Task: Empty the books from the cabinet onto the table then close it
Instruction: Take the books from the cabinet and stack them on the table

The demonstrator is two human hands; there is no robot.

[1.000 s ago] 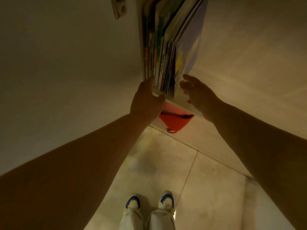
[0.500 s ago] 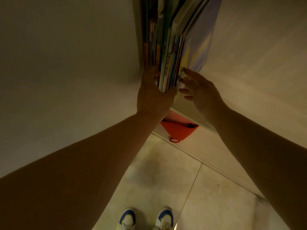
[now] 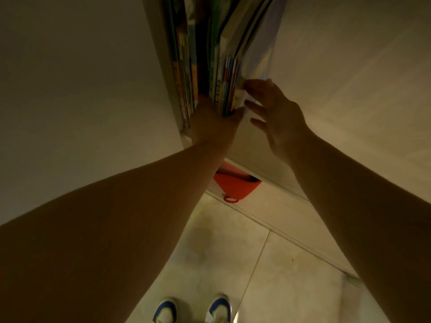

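Two bare arms are reaching up from the bottom of the view toward a row of books point(image 3: 224, 73) that are standing upright, spines outward, in an open cabinet point(image 3: 254, 138) compartment near the top of the frame. The left hand point(image 3: 213, 127) is pushing its fingers into a dark gap within the row, with the thumb lying across the lower spine ends of the right-hand group, so it is gripping that bundle between fingers and thumb; the fingertips themselves are hidden between the books. The right hand point(image 3: 277, 113) is lying just beside the same group on its right, fingers spread and fairly straight, the uppermost fingertips touching the pale cover of the outermost book while the lower fingers are hanging free of it. A second cluster of thin, colourful books is leaning against the left wall of the compartment, apart from the gripped group. Below the shelf edge, a red bag point(image 3: 234, 185) with a small loop is poking out of a lower compartment. Pale floor tiles point(image 3: 233, 248) are filling the lower middle, and two white shoes point(image 3: 193, 310) with blue trim are showing at the bottom edge. Lighting is dim and warm throughout.
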